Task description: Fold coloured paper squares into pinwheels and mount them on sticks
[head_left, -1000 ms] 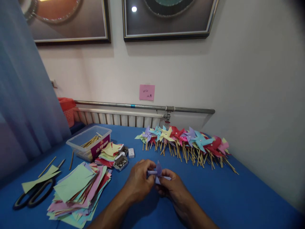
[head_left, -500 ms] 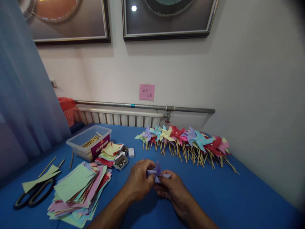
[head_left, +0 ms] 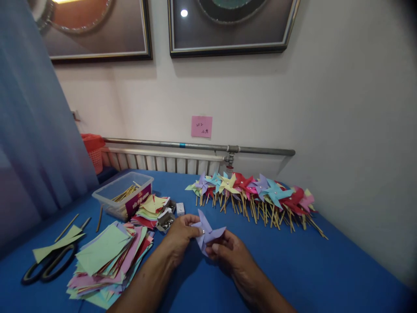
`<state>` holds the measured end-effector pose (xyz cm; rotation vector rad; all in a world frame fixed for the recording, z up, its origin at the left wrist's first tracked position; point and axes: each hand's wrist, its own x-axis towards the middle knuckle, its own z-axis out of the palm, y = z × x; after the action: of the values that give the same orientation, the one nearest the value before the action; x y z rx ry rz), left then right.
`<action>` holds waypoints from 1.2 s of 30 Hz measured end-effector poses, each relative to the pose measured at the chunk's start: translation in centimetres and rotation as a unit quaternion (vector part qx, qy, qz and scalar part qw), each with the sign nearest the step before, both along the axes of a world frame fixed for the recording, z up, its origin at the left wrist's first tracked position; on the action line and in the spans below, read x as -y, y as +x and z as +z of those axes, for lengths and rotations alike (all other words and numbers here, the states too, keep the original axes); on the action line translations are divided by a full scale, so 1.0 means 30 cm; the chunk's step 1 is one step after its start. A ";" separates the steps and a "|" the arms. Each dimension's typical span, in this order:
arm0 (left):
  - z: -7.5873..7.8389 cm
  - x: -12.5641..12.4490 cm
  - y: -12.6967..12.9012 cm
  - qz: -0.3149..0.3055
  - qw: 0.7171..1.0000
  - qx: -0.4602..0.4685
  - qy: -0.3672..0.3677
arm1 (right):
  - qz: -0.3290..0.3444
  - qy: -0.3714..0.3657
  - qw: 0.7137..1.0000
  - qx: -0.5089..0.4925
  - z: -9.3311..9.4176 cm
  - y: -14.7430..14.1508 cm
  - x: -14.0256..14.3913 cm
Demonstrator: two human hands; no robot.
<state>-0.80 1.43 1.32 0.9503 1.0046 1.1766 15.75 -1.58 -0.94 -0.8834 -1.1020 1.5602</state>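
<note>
A light purple paper pinwheel (head_left: 208,235) with a small shiny pin at its centre is held up between both hands, over the blue table. My left hand (head_left: 179,237) pinches its left blade, the thumb near the pin. Fingers of my right hand (head_left: 233,252) are closed on the right and lower blades. No stick shows on this pinwheel. Left of my left hand sits an open small box of metal pins (head_left: 167,222), beside a pile of small coloured paper pieces (head_left: 151,208).
Finished pinwheels on sticks (head_left: 254,195) lie in a row at the back right. To the left are a paper stack (head_left: 104,256), black-handled scissors (head_left: 55,264) and a clear plastic box (head_left: 122,195) of sticks. A radiator (head_left: 159,161) runs along the wall.
The purple pinwheel has turned from edge-on to face me, so its blades and pin now show. My left hand has shifted slightly left and down.
</note>
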 end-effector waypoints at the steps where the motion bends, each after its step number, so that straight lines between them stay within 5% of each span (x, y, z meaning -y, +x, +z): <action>1: 0.004 0.004 0.000 -0.006 1.000 0.007 -0.004 | -0.004 0.009 1.000 0.010 -0.005 0.000 -0.007; 11: 0.013 0.025 0.007 -0.034 0.999 0.025 -0.016 | 0.043 0.050 0.997 0.040 -0.004 0.016 -0.021; 36: 0.016 0.028 0.017 -0.039 0.999 0.025 -0.024 | 0.016 0.039 0.999 0.033 -0.058 0.000 -0.032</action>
<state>-0.28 0.59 1.79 0.9092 0.9434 1.1014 15.75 -0.63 -2.66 -0.8733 -1.2210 1.5130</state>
